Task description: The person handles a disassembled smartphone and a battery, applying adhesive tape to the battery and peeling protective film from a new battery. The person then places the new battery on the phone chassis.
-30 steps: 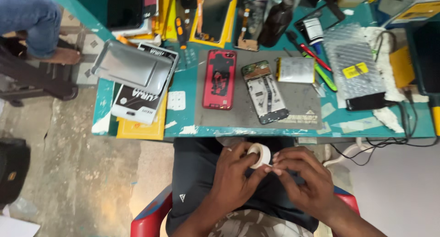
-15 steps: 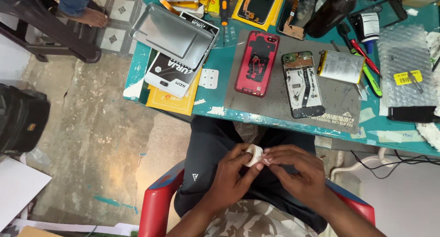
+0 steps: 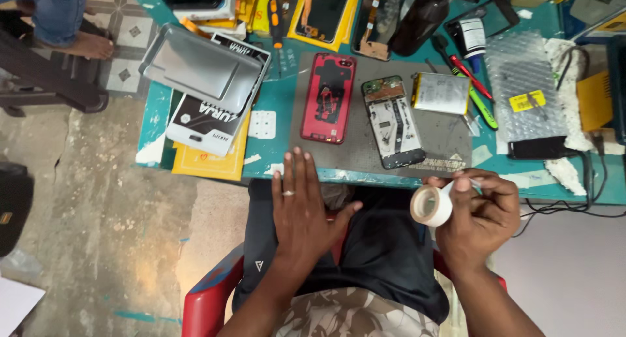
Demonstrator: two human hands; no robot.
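Note:
My right hand (image 3: 481, 212) holds a small roll of pale tape (image 3: 431, 205) just below the table's front edge. Flat and empty, my left hand (image 3: 302, 204) has its fingers spread over my lap, the fingertips reaching the edge of the teal table (image 3: 282, 113). On a grey work mat (image 3: 445, 145) above lie a red phone back cover (image 3: 328, 97), an opened phone body with its circuit board showing (image 3: 394, 120), and a silver battery (image 3: 441, 93).
A grey metal tray (image 3: 197, 64) rests on white and yellow boxes at the table's left. Screwdrivers and pens (image 3: 474, 81), a bubble-wrap bag (image 3: 527, 89), a dark bottle (image 3: 422, 12) and phone screens (image 3: 322, 10) crowd the back. Another person's bare foot (image 3: 90, 46) is top left.
My hands have come apart. The right hand carried the tape roll right and up to the table edge; the left let go and now lies flat on my lap.

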